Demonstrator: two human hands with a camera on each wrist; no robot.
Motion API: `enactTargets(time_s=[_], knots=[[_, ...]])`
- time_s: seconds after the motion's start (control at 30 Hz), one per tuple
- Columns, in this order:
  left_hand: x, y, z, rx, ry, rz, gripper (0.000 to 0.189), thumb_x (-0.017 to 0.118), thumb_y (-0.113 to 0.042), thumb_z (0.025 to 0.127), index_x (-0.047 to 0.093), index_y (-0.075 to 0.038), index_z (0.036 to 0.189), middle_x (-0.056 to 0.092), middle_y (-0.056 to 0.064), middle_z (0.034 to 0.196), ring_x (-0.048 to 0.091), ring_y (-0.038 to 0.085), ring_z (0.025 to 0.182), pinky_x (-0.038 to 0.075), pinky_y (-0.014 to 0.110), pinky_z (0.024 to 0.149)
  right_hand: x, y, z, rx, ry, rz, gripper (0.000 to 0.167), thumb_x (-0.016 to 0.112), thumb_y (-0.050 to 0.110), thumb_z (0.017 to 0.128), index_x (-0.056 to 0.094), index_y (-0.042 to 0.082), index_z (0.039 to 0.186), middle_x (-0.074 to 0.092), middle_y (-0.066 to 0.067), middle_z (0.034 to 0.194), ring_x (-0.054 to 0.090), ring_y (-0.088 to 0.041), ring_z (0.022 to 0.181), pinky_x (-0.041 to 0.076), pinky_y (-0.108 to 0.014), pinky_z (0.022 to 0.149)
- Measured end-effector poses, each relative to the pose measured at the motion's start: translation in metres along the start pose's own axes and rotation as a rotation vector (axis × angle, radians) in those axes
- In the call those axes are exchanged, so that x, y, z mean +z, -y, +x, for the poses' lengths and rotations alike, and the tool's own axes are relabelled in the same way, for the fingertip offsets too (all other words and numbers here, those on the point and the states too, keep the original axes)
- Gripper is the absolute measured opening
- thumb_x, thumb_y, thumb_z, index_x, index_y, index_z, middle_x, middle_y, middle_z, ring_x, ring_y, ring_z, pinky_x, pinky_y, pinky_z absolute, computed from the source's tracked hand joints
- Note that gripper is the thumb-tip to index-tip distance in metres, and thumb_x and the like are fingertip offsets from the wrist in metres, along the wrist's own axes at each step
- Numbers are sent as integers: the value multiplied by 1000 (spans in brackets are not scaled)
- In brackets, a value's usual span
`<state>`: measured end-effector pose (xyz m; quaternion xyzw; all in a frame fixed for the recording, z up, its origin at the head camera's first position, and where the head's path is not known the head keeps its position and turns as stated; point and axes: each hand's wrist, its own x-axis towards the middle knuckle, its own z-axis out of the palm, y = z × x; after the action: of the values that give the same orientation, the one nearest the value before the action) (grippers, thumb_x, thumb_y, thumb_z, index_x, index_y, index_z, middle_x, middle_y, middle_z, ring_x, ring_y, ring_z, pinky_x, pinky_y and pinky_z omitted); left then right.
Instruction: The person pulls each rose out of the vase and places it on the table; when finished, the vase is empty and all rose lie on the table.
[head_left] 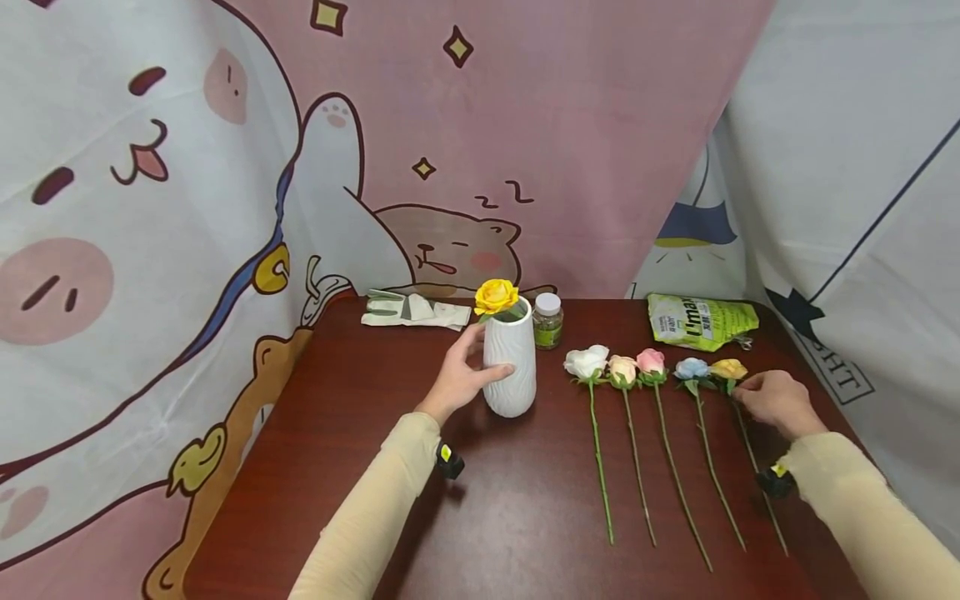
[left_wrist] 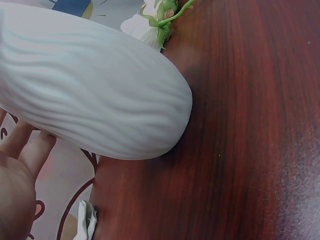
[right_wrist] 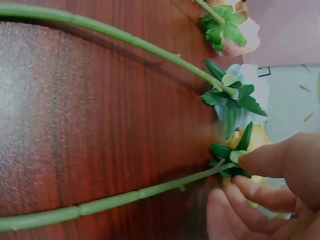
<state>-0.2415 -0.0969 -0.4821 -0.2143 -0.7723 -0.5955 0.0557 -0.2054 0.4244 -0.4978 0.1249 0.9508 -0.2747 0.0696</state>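
A white ribbed vase [head_left: 512,367] stands on the table with a yellow rose [head_left: 496,297] in its mouth. My left hand [head_left: 467,373] grips the vase from its left side, thumb across the front and fingers behind; in the left wrist view the ribbed wall [left_wrist: 100,90] fills much of the picture. At the right end of a row of flowers, my right hand [head_left: 778,402] pinches an orange-yellow flower [head_left: 728,369] just under its bloom. The right wrist view shows the thumb [right_wrist: 270,159] at its green leaves, the stem [right_wrist: 110,202] lying along the tabletop.
Left of that flower lie a blue flower [head_left: 692,368], a pink rose [head_left: 651,362], a peach rose [head_left: 622,370] and a white rose [head_left: 587,362], stems toward me. Behind are a lidded jar [head_left: 548,321], a green-yellow bag [head_left: 701,322] and white gloves [head_left: 416,310]. Printed cloth [head_left: 570,150] hangs around the table.
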Motion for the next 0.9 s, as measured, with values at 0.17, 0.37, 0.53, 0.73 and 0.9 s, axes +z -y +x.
enactTargets(time_s=[0.17, 0.37, 0.53, 0.73, 0.9], knots=[[0, -1, 0, -14, 3, -21, 73, 89, -14, 85, 54, -21, 148, 65, 8, 130, 65, 28, 120, 58, 48, 96, -5, 21, -7, -84, -211, -113, 46, 62, 18, 98, 59, -25, 114, 61, -43, 108, 60, -54, 93, 53, -59, 69], [-1, 0, 0, -24, 7, -32, 73, 89, -16, 85, 54, -22, 149, 64, 7, 131, 64, 27, 121, 58, 48, 97, 0, 82, -22, -403, -454, 3, 36, 67, 13, 97, 64, -18, 116, 66, -36, 100, 61, -51, 95, 44, -66, 82], [0, 0, -1, -27, 14, -43, 73, 90, -19, 85, 54, -24, 149, 64, 7, 132, 63, 28, 122, 57, 50, 99, 6, 140, -35, -570, -380, 138, 34, 72, 21, 99, 68, -3, 123, 70, -25, 105, 71, -41, 92, 55, -48, 79], [1, 0, -2, -24, 17, -62, 73, 90, -17, 85, 54, -23, 149, 63, 7, 132, 63, 29, 123, 55, 56, 100, 11, 204, -44, -614, -137, 356, 38, 67, 34, 104, 66, 9, 133, 70, -14, 123, 68, -24, 107, 51, -17, 82], [0, 0, -1, -29, 12, -53, 73, 90, -18, 85, 54, -24, 149, 63, 7, 132, 63, 28, 123, 56, 52, 100, 17, 255, -50, -678, 23, 578, 33, 70, 29, 104, 69, 10, 130, 69, -13, 127, 70, -16, 109, 56, -25, 89]])
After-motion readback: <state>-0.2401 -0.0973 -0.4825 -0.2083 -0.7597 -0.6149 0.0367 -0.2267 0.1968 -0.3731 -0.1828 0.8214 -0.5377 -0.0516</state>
